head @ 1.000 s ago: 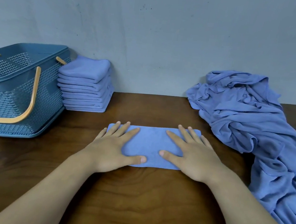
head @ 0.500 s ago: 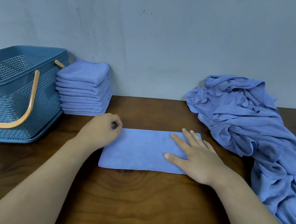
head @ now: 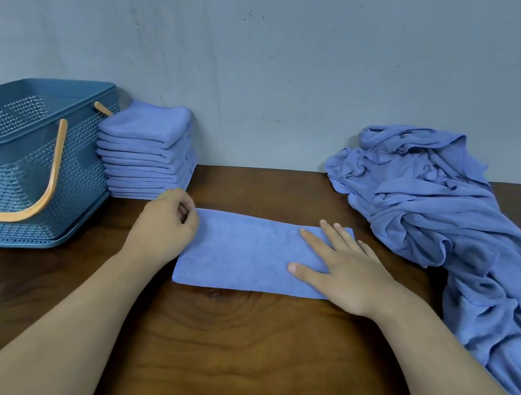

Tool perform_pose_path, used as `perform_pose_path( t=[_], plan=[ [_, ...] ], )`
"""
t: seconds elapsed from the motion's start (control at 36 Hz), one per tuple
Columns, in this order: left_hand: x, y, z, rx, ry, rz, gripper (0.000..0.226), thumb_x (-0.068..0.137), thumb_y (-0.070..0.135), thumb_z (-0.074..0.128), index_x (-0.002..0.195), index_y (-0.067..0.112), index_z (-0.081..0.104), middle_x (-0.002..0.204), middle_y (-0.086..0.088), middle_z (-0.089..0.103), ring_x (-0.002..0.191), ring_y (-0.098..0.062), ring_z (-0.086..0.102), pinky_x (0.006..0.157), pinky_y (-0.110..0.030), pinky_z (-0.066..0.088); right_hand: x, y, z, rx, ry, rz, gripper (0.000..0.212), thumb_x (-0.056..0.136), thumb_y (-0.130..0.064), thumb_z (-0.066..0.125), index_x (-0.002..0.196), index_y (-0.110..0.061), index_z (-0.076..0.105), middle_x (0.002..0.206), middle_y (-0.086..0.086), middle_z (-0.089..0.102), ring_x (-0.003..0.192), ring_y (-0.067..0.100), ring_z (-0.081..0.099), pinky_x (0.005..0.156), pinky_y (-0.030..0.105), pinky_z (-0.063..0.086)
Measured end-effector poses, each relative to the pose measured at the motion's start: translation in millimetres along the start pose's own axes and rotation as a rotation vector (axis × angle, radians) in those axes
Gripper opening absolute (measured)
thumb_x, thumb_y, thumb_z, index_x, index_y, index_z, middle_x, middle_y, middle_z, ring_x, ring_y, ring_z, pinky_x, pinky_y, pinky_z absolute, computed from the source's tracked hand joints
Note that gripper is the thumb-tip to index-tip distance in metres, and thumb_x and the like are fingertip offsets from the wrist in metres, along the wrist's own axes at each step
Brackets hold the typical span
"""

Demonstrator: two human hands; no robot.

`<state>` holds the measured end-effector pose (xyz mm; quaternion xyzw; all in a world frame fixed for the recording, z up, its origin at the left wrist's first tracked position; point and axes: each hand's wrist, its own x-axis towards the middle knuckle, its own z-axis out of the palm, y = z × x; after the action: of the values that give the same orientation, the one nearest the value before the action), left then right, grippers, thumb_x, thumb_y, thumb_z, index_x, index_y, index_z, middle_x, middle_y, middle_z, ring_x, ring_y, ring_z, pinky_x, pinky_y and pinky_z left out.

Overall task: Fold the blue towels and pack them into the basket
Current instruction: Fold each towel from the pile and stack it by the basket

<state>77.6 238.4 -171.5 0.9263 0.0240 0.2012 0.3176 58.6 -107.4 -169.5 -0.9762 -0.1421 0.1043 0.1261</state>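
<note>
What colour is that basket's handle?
The curved handle of the blue perforated plastic basket is orange; the head view shows it.

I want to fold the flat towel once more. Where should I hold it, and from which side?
Probably the left short edge, coming from the left: the towel lies flat as a long strip, the left hand pinches that end at its far corner, and the flat right hand pins the other end.

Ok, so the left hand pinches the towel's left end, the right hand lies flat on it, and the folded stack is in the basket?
No: the head view shows the folded stack on the table beside the basket, not in it. The left hand does pinch the towel's left end, and the right hand lies flat on it.
</note>
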Motion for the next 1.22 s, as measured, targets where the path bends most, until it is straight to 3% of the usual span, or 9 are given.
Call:
perform_pose_path(
  t=[0.25,0.36,0.47,0.67,0.72,0.83,0.92,1.08,1.22],
  plan=[
    [-2,19,4,0.092,-0.037,0.100,0.019,0.106,0.029,0.059,0.122,0.024,0.066,0.120,0.007,0.063,0.116,-0.019,0.055,0.100,-0.040,0.050,-2,-2,-1,0.002,-0.003,0.006,0.094,0.079,-0.100,0.017,0.161,-0.060,-0.002,0.174,-0.018,-0.019,0.158,0.005,-0.022,0.131,0.043,-0.004],
    [-18,52,10,0.077,-0.276,0.248,0.031,0.110,0.041,0.050,0.136,0.031,0.064,0.137,0.014,0.064,0.130,-0.013,0.054,0.110,-0.034,0.043,0,-2,0,-0.001,0.010,0.008,0.097,0.075,-0.102,0.014,0.161,-0.061,-0.003,0.174,-0.018,-0.018,0.159,0.005,-0.021,0.131,0.044,-0.003],
    [-36,54,30,0.311,-0.560,0.266,0.073,0.104,0.075,0.031,0.168,0.041,0.023,0.176,0.018,0.012,0.163,-0.008,0.006,0.133,-0.037,0.008,2,0,2,0.001,0.022,0.016,0.099,0.073,-0.104,0.015,0.161,-0.061,-0.004,0.174,-0.017,-0.018,0.159,0.006,-0.020,0.131,0.043,-0.003],
    [-34,50,31,0.423,-0.646,0.241,0.105,0.078,0.105,0.017,0.166,0.053,-0.004,0.175,0.022,-0.013,0.162,-0.008,-0.017,0.132,-0.043,-0.005,1,-7,3,-0.171,0.135,0.036,0.091,0.086,-0.092,0.012,0.166,-0.049,0.003,0.177,-0.010,-0.009,0.163,0.025,-0.014,0.129,0.055,-0.001],
    [-35,51,31,0.430,-0.639,0.242,0.105,0.078,0.105,0.017,0.166,0.052,-0.005,0.175,0.021,-0.014,0.162,-0.010,-0.018,0.132,-0.044,-0.005,4,-22,5,-0.227,0.257,-0.088,0.079,0.095,-0.073,0.016,0.167,-0.041,0.014,0.178,-0.009,0.000,0.163,0.021,-0.008,0.130,0.056,0.002],
    [-37,54,31,0.397,-0.531,0.433,0.084,0.100,0.081,0.027,0.170,0.040,0.007,0.175,0.023,-0.016,0.162,-0.010,-0.019,0.133,-0.044,0.003,11,-47,19,-0.114,0.173,-0.240,0.062,0.108,-0.059,0.020,0.168,-0.042,0.014,0.177,-0.015,0.001,0.163,0.011,-0.006,0.131,0.050,0.001],
    [-39,55,38,0.341,-0.597,0.487,0.074,0.107,0.065,0.029,0.171,0.038,0.002,0.176,0.021,-0.010,0.161,-0.003,-0.016,0.134,-0.043,0.005,14,-38,22,-0.102,0.118,-0.214,0.061,0.108,-0.062,0.018,0.166,-0.048,0.006,0.176,-0.016,-0.005,0.163,0.012,-0.009,0.131,0.049,-0.001],
    [-37,53,41,0.363,-0.676,0.380,0.108,0.080,0.104,0.015,0.169,0.045,-0.005,0.174,0.026,-0.015,0.157,0.005,-0.021,0.133,-0.043,-0.006,16,-18,13,-0.065,0.063,-0.139,0.080,0.087,-0.094,0.017,0.159,-0.064,0.001,0.175,-0.019,-0.009,0.162,0.010,-0.013,0.131,0.045,-0.004],
    [-31,55,35,0.349,-0.726,0.324,0.113,0.067,0.111,0.022,0.163,0.059,-0.006,0.171,0.033,-0.017,0.157,0.002,-0.024,0.132,-0.043,-0.009,14,4,3,-0.010,0.052,-0.035,0.093,0.076,-0.103,0.019,0.159,-0.065,0.004,0.175,-0.022,-0.008,0.160,0.005,-0.015,0.130,0.045,-0.006]
  ],
)
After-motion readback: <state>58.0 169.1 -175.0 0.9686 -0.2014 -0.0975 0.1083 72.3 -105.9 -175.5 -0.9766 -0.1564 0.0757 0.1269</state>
